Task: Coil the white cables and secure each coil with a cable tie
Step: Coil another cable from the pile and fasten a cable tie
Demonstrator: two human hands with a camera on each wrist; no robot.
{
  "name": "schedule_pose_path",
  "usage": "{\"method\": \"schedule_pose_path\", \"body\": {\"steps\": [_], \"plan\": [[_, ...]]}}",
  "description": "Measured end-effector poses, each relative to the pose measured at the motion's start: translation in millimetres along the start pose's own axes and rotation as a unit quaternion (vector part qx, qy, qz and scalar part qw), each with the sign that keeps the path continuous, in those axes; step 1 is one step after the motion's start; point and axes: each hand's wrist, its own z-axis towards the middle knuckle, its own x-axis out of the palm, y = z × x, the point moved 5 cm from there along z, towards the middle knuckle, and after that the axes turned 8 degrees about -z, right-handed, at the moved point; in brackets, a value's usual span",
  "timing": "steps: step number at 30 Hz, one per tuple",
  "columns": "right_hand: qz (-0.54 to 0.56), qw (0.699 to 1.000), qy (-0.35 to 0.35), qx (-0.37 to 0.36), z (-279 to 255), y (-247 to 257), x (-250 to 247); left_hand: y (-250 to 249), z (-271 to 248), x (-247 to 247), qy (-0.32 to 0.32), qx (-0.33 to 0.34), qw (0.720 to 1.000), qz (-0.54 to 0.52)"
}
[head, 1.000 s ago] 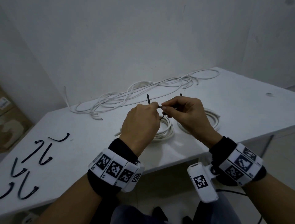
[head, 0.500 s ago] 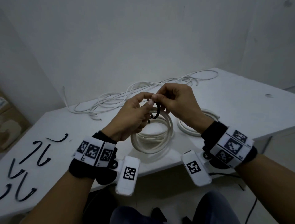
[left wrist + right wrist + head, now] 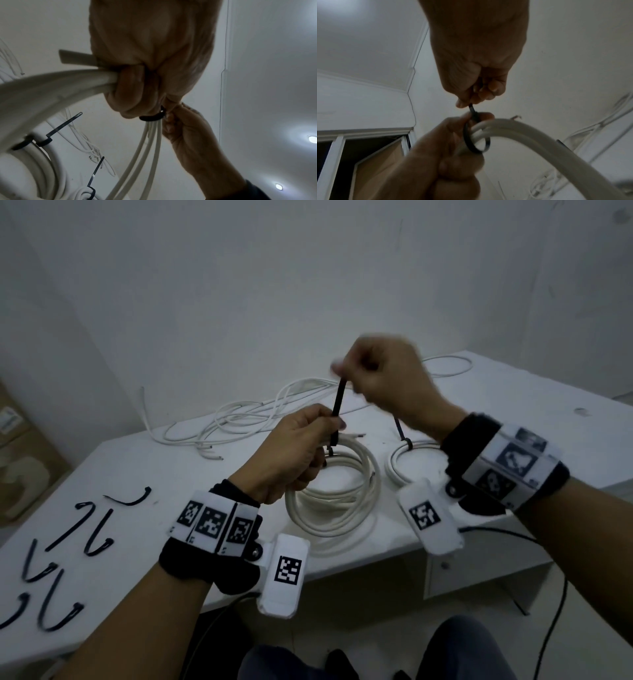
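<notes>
A white cable coil [image 3: 337, 498] hangs over the table, and my left hand [image 3: 327, 424] grips its top strands [image 3: 51, 83]. A black cable tie [image 3: 338, 402] loops around those strands [image 3: 475, 142] right at my left fingertips. My right hand [image 3: 346, 376], blurred, pinches the tie's tail [image 3: 471, 108] and holds it taut, up above the coil. A second white coil [image 3: 397, 470] lies on the table to the right with a black tie [image 3: 402, 436] on it. Loose white cables [image 3: 253, 419] lie tangled along the far side.
Several spare black cable ties [image 3: 72, 537] lie on the left part of the white table [image 3: 154, 474]. A cardboard box [image 3: 20, 470] stands left of the table. The wall is close behind. The table's front edge [image 3: 359, 565] runs under my wrists.
My right hand has risen and drawn the tie's tail upward through its head, so the loop around the strands is smaller. My left hand keeps its grip on the coil.
</notes>
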Motion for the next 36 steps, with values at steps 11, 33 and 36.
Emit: {"method": "schedule_pose_path", "body": {"steps": [11, 33, 36], "plan": [[0.111, 0.985, 0.132, 0.006, -18, -3, 24, 3, -1, -6, -0.041, -0.02, 0.999, 0.002], [0.115, 0.985, 0.067, 0.11, -16, -27, 44, 2, -5, 16, -0.043, -0.065, 0.996, -0.038], [0.131, 0.981, 0.077, 0.118, -20, -34, 44, 9, -5, 17, -0.039, -0.088, 0.994, -0.052]]}}
